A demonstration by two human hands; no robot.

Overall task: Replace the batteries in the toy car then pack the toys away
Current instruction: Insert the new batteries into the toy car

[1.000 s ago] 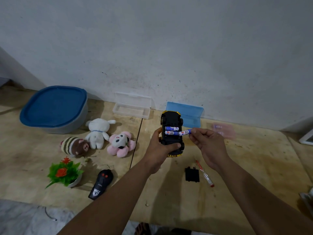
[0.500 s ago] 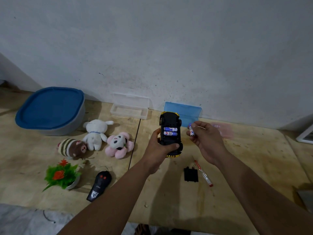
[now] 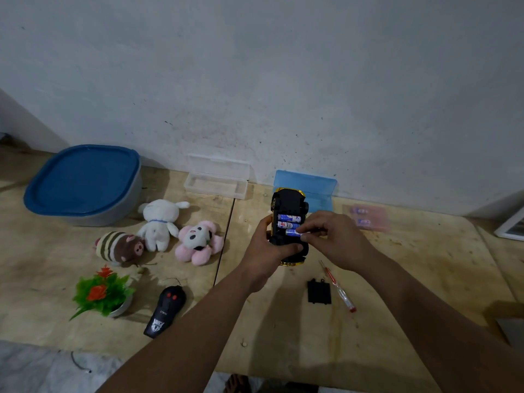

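While the toy car point(image 3: 289, 205) is held upside down above the worktop point(image 3: 397, 279), its battery bay faces the camera, which is presumably why the left hand point(image 3: 268, 248) grips it round the body with thumb over the rear end: the chassis stays steady and the slots stay reachable. Two batteries point(image 3: 288, 221) already lie side by side in the bay, and the right hand point(image 3: 331, 239) pinches a third battery point(image 3: 293, 232) between thumb and fingertips, lowering it into the nearest slot; whether it is fully seated I cannot tell. Loose parts sit close by for the closing steps: the black bay cover point(image 3: 319, 292) lies on the worktop just beside a red-tipped screwdriver point(image 3: 338, 289), both under the right forearm. A pinkish packet point(image 3: 368, 218) near the wall seems to hold more batteries. To the left wait the things to be packed: a white plush point(image 3: 158, 222), a striped plush point(image 3: 119, 246), a pink plush point(image 3: 198, 241), a small plastic plant point(image 3: 102, 293) and the remote point(image 3: 166, 310), with a blue-lidded tub point(image 3: 82, 182) behind them, likely their destination.
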